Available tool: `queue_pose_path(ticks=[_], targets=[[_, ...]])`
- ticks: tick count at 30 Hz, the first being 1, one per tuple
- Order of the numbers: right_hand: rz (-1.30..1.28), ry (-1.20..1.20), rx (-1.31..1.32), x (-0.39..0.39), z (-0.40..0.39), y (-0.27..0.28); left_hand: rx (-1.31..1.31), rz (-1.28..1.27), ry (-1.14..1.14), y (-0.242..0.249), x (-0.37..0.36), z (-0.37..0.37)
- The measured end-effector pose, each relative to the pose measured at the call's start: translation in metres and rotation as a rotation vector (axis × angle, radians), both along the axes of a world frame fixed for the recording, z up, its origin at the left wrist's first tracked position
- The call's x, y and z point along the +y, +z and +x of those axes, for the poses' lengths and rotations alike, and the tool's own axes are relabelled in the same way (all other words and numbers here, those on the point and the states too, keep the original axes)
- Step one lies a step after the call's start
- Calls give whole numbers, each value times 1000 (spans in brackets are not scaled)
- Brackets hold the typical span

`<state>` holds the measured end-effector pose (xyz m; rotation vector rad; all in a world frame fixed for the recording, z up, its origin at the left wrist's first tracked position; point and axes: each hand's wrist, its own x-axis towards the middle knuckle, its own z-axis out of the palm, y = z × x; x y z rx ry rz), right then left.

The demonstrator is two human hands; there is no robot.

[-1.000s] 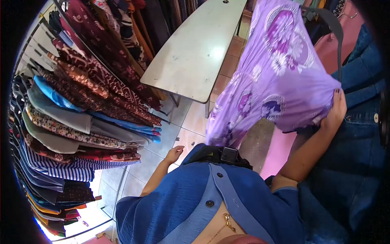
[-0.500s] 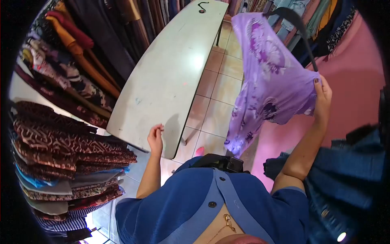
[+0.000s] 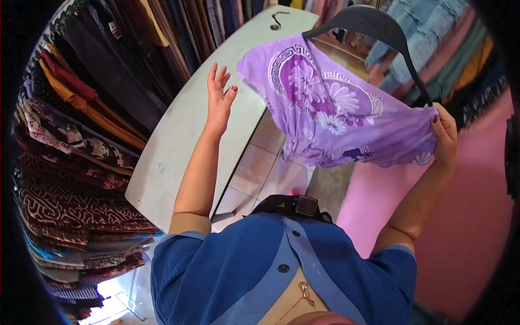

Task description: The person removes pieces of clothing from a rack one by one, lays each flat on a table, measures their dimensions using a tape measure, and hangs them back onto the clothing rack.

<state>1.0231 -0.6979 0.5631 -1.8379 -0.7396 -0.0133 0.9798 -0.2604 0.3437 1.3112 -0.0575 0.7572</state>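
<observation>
The right hand point(image 3: 445, 135) is closed on the edge of a purple floral garment point(image 3: 336, 111) that hangs on a dark hanger point(image 3: 374, 24), so the right is the nearer hand. The garment's long axis runs from that grip up and leftward toward the left hand point(image 3: 219, 97), which is raised, fingers spread and empty, just beside the cloth's far corner, above the pale tabletop point(image 3: 189, 135). Half a second ago the left hand sat low at the tabletop's near edge and the garment hung downward
</observation>
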Motion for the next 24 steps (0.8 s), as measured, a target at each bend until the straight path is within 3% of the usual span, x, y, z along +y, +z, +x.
queue_pose_path(ticks=[2, 5, 7, 9, 11, 13, 19, 22, 24], targets=[[-26, 162, -5, -24, 38, -7, -2, -110, -168, 17, -21, 20], [64, 205, 58, -52, 80, -23, 41, 18, -211, 24, -43, 31], [73, 208, -22, -73, 115, -46, 118, 13, -242, 18, -55, 28], [196, 231, 69, -98, 143, -77, 195, -38, -331, 7, -70, 22], [290, 325, 145, -98, 166, -98, 166, -7, -248, 2, -74, 10], [288, 213, -19, -113, 190, -112, 107, -34, -169, 9, -92, 1], [359, 391, 50, -96, 265, -150, -20, -28, 29, 4, -121, 8], [349, 604, 1, -81, 311, -163, -59, -61, 20, -13, -125, 24], [358, 611, 72, -73, 339, -180, -10, -91, 110, -31, -128, 32]])
